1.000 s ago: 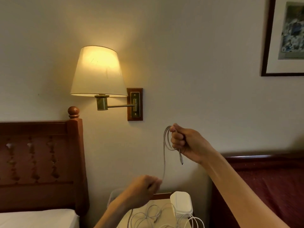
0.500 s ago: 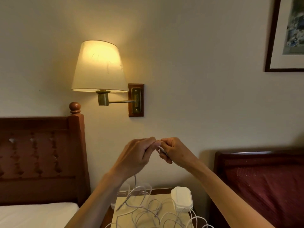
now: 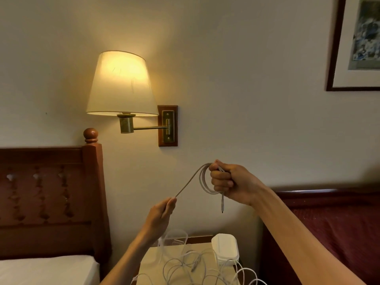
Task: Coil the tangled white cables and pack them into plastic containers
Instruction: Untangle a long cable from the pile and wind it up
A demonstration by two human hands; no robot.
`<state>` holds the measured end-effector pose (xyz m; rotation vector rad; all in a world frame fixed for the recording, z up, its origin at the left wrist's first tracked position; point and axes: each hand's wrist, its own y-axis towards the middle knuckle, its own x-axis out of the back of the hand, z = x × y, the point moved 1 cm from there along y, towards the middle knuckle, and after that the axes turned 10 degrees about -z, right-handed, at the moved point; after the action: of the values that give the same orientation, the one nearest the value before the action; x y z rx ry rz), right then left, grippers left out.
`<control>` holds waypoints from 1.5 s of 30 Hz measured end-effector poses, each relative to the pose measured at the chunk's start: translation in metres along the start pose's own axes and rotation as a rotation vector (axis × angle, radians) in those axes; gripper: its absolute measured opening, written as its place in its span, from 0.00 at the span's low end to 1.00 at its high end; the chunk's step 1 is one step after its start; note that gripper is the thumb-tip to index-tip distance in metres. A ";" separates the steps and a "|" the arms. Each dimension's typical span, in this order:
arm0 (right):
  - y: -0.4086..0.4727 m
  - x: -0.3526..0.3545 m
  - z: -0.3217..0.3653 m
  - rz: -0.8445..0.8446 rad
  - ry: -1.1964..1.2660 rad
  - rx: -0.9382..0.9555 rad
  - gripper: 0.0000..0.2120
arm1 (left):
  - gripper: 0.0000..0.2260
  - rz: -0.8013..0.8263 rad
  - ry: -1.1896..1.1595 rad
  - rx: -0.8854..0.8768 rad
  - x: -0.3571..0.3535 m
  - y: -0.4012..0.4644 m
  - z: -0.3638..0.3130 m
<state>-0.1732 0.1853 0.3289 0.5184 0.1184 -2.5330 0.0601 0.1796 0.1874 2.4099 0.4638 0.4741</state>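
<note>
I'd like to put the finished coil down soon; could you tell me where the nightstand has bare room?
Bare nightstand top shows left-front, between its left edge and the loose cables. Cables crowd the middle and right; clear container and white container fill the back.

Below the lit wall lamp point(image 3: 121, 85), the right hand point(image 3: 228, 182) grips a small coil of white cable point(image 3: 203, 182), its plug end dangling. The left hand point(image 3: 162, 212), lower and left of the coil, pinches the cable's straight run. Farther below the lamp, tangled cables point(image 3: 191, 266) lie on a nightstand point(image 3: 150, 262) beside a white container point(image 3: 225, 246).

Between two beds, table point(image 3: 148, 262); on it, cables point(image 3: 185, 266), containers point(image 3: 225, 248); above, lamp point(image 3: 121, 85).
</note>
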 end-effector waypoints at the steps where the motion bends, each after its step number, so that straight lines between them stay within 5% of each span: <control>1: 0.001 0.002 0.000 -0.009 0.016 0.007 0.17 | 0.22 -0.022 -0.002 0.031 0.000 -0.002 0.008; 7: 0.008 0.009 -0.007 -0.121 -0.005 0.109 0.16 | 0.19 -0.097 0.230 0.098 0.009 0.009 -0.016; 11: 0.009 -0.001 -0.009 -0.182 -0.270 0.249 0.16 | 0.20 0.555 0.675 0.092 0.007 0.001 -0.070; 14: 0.008 -0.010 -0.019 -0.219 -0.579 0.391 0.17 | 0.23 0.747 0.660 -0.117 0.003 -0.006 -0.121; 21: 0.006 -0.019 -0.036 -0.112 -0.880 0.510 0.19 | 0.21 0.245 0.436 -0.664 0.022 0.014 -0.150; 25: 0.002 -0.025 -0.032 -0.103 -0.831 0.478 0.17 | 0.15 0.035 0.291 -0.531 0.027 0.017 -0.132; 30: 0.001 -0.032 -0.030 -0.127 -0.849 0.472 0.15 | 0.19 0.198 0.127 -0.261 0.029 0.014 -0.116; 36: 0.000 -0.033 -0.027 -0.116 -0.811 0.419 0.17 | 0.11 0.314 0.000 -0.119 0.025 0.012 -0.121; 45: 0.010 -0.040 -0.027 -0.297 -0.702 0.546 0.18 | 0.17 0.152 0.074 -0.050 0.005 0.026 -0.136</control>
<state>-0.1282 0.2017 0.3199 -0.2427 -0.8205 -2.8701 0.0101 0.2326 0.3047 2.3955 0.2970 0.6351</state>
